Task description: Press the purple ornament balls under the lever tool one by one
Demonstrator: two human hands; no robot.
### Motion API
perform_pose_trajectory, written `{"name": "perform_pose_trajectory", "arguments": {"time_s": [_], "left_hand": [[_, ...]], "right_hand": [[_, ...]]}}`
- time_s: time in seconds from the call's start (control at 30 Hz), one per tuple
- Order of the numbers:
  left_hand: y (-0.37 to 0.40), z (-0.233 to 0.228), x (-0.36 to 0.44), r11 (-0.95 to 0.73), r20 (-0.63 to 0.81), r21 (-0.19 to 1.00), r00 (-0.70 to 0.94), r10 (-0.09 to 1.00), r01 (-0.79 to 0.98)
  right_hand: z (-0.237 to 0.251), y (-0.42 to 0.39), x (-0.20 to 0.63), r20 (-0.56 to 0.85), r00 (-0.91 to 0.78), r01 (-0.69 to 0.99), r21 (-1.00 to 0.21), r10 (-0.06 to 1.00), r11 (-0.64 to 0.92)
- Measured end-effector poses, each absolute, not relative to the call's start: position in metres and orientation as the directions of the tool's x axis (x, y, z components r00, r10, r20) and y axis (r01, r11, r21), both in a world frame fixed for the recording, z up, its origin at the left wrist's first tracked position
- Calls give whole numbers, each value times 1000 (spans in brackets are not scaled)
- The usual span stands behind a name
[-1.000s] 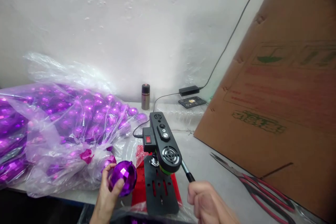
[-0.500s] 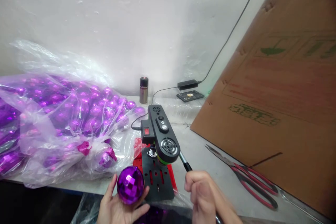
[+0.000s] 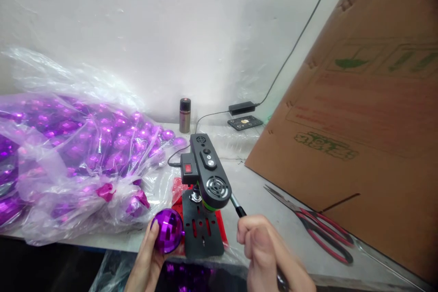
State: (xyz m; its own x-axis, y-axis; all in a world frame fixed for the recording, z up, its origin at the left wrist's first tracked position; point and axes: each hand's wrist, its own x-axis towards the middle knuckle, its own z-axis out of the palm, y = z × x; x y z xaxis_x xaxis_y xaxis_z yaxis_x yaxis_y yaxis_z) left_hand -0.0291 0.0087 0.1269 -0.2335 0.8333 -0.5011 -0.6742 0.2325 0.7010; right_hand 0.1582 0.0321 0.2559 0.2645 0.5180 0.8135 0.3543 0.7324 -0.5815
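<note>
My left hand (image 3: 148, 260) holds a faceted purple ball (image 3: 167, 230) at the left edge of the black slotted base plate (image 3: 201, 232) of a small black bench machine (image 3: 207, 175). The machine's head, with a red switch and round vents, hangs over the plate. My right hand (image 3: 263, 248) is closed around the black lever handle (image 3: 237, 207) that sticks out from the machine's right side. A red sheet lies under the plate.
A large clear plastic bag (image 3: 68, 155) full of purple balls fills the table's left. Red-handled scissors (image 3: 318, 226) lie to the right, in front of a leaning cardboard sheet (image 3: 359, 114). A small can (image 3: 185, 115), a power adapter (image 3: 242, 108) and a flat black device (image 3: 245, 122) stand by the wall.
My left hand brought the purple ball from in front of the bag toward the machine's base plate, turning it. My right hand stayed on the lever.
</note>
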Motion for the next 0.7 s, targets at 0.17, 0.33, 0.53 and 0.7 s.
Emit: {"name": "perform_pose_trajectory", "arguments": {"time_s": [0.17, 0.33, 0.53, 0.7], "left_hand": [[24, 116, -12, 203, -322, 921, -356, 877, -333], [43, 99, -4, 154, -163, 987, -277, 947, -52], [50, 91, 5, 105, -75, 987, -228, 971, 119], [49, 97, 10, 67, -48, 994, -203, 978, 88]], "right_hand": [[271, 34, 168, 788, 168, 345, -609, 592, 714], [274, 33, 164, 774, 177, 336, -628, 608, 702], [275, 25, 146, 683, 352, 300, -730, 640, 614], [276, 22, 144, 664, 371, 288, -747, 650, 599]]}}
